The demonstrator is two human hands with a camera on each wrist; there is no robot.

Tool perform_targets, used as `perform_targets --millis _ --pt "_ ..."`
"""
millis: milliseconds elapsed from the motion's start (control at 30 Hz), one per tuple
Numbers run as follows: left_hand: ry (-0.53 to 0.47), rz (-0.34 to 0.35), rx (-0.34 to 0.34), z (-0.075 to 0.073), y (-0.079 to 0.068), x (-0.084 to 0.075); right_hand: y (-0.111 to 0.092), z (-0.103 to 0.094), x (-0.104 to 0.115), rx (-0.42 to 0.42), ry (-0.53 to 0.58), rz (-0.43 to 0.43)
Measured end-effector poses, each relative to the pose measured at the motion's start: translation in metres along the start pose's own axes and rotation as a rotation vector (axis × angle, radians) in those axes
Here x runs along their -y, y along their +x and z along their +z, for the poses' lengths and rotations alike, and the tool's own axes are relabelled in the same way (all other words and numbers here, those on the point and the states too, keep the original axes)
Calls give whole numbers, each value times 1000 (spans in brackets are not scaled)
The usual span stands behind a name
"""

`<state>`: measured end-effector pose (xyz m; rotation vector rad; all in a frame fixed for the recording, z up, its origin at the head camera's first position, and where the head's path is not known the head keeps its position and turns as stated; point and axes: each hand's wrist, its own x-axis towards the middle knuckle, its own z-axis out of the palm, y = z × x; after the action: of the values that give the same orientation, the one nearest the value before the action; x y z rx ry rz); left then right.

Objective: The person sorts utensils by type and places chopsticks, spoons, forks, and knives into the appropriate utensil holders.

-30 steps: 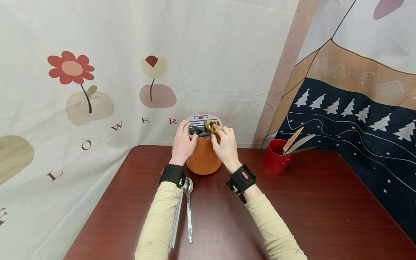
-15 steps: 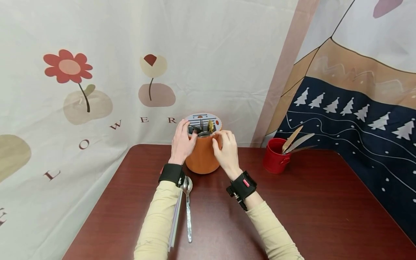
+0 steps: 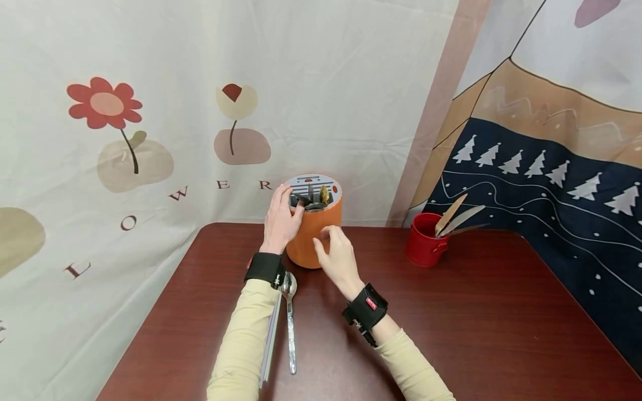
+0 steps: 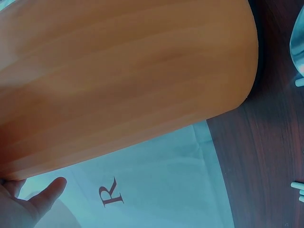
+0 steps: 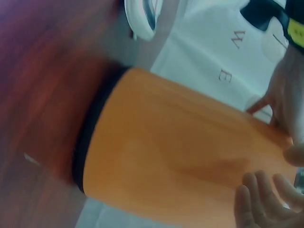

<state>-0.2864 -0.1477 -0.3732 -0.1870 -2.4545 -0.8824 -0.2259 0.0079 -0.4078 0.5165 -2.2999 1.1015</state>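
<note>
An orange cylindrical utensil holder [image 3: 307, 240] stands upright on the table. Its pale top has slots. A small fork [image 3: 311, 192], a gold-coloured utensil end [image 3: 325, 195] and dark utensil ends [image 3: 302, 199] stick up there. My left hand [image 3: 280, 223] holds the holder by its upper left side, thumb at the front rim. My right hand [image 3: 339, 257] is in front of the holder's lower right side with loosely bent fingers and nothing in them. In the right wrist view the right fingers [image 5: 256, 199] appear before the orange wall; contact cannot be told.
A long-handled spoon [image 3: 291, 317] lies on the dark red table [image 3: 481, 323], beside thin pale sticks [image 3: 271, 340] partly under the left forearm. At the right a red cup [image 3: 422, 245] holds several utensils, including a wooden one [image 3: 451, 214]. A printed cloth hangs behind.
My right hand has let go of the gold-coloured utensil at the holder's top and moved down along its front right side. The left hand stays at the rim.
</note>
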Motion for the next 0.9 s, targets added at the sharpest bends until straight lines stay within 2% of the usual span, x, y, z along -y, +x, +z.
perform_targets --millis 200,367,533,900 --pt "0 2 -3 -1 0 1 -15 10 8 157 -46 42" --pt "1 6 -5 -1 -1 2 -28 21 15 278 -125 33" --pt "-3 1 2 -2 -1 2 -40 31 22 371 -221 -5" --pt "-19 -11 12 -4 -1 3 -62 48 32 522 -379 45"
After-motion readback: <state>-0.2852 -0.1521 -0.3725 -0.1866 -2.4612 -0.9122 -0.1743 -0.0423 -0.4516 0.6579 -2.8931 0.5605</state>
